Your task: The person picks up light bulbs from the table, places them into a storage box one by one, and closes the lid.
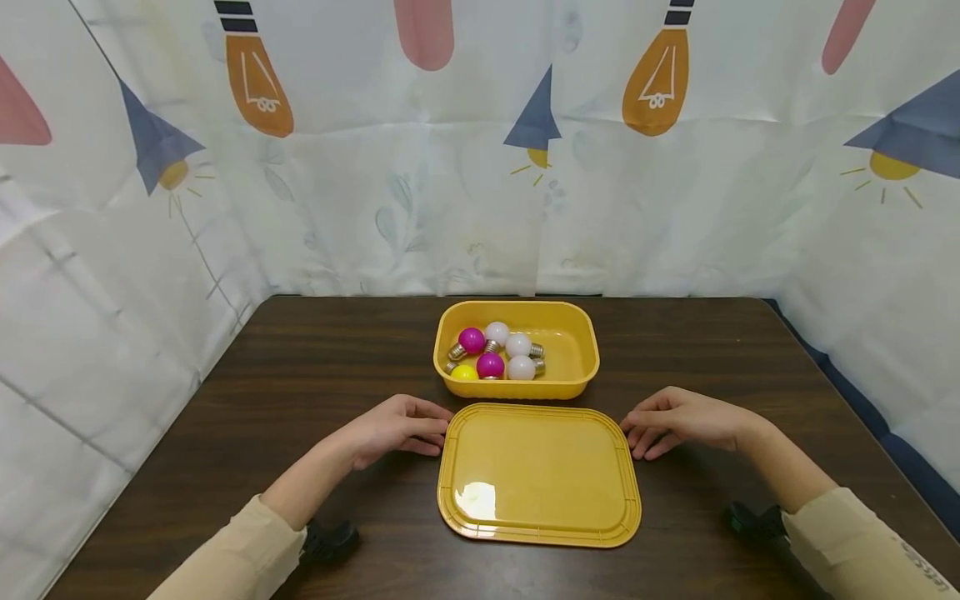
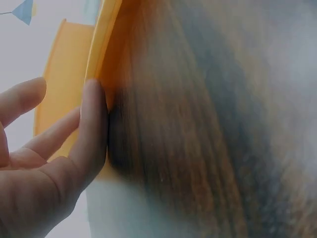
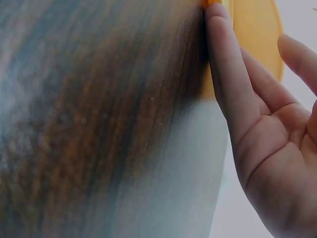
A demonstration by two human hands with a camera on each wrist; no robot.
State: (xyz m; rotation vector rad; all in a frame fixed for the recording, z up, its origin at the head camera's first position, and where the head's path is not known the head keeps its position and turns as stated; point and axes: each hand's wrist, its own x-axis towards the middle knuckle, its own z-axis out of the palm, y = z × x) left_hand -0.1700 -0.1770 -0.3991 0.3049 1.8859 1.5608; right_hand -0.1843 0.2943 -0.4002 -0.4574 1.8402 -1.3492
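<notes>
A flat yellow lid (image 1: 540, 475) with rounded corners lies on the dark wooden table. My left hand (image 1: 397, 429) is at its left edge; in the left wrist view a fairly straight finger (image 2: 93, 114) touches the lid's rim (image 2: 101, 44). At the opposite edge is my right hand (image 1: 686, 423), fingertips against the upper right corner and thumb apart in the right wrist view. Just behind the lid stands an open yellow box (image 1: 517, 389). Inside it, toward the left, lie magenta bulbs (image 1: 472, 339), white bulbs (image 1: 518, 345) and a yellow bulb (image 1: 464, 373).
The wood-grain table (image 1: 345, 358) reaches back to a white patterned curtain (image 1: 480, 208), which also hangs along both sides. Dark wrist straps sit under both sleeves (image 1: 255, 542). A light glare shows on the lid's lower left.
</notes>
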